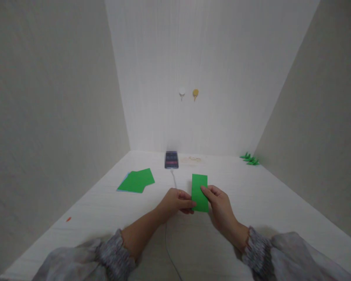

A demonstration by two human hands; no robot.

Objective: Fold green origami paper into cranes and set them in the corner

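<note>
A folded green paper rectangle (pixel 199 187) stands upright just above the white table (pixel 251 195), held between both hands. My left hand (pixel 175 202) pinches its lower left edge with closed fingers. My right hand (pixel 219 205) grips its right edge, thumb on the front face. A ring shows on my left hand.
A stack of flat green paper sheets (pixel 136 181) lies to the left. A dark phone (pixel 171 159) lies at the back with a white cable (pixel 174 177) running toward me. Small green folded paper figures (pixel 250 159) sit at the back right corner. Two wall hooks (pixel 188 93) hang on the back wall. A tiny orange scrap (pixel 68 219) lies at left.
</note>
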